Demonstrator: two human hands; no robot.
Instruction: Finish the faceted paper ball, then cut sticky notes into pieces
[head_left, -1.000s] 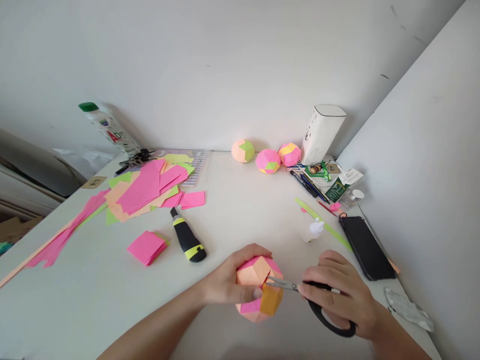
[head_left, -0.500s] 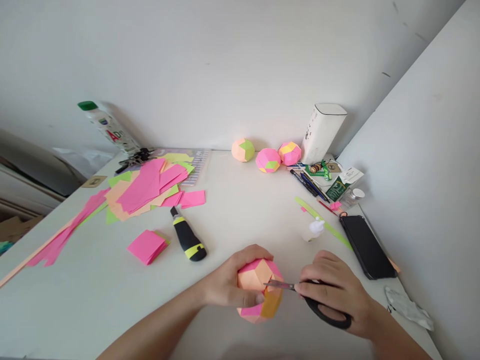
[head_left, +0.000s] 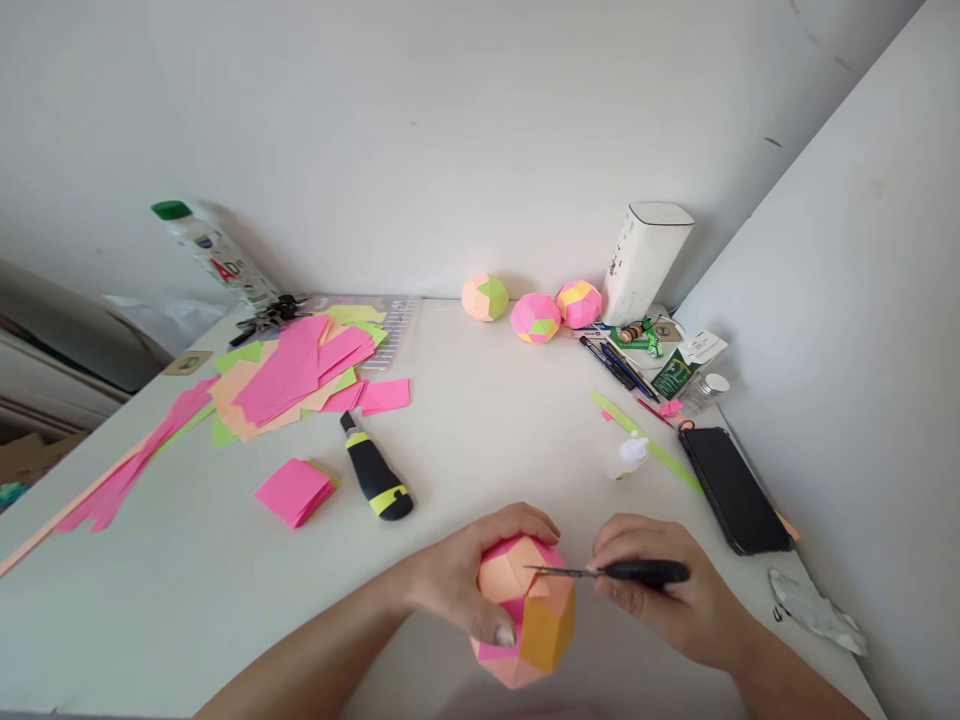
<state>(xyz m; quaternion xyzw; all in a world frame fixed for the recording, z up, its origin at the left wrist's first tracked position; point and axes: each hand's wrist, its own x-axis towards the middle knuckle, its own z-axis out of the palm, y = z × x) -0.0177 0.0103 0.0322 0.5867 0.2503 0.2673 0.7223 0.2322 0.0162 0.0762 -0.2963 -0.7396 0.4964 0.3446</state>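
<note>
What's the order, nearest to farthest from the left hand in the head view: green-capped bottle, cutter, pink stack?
From the left hand:
1. Cutter: ahead and left.
2. Pink stack: left, past the cutter.
3. Green-capped bottle: back left, farthest away.

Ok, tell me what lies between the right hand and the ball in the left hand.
The scissors: in the head view, they stretch from the right hand across to the upper part of the ball.
</note>
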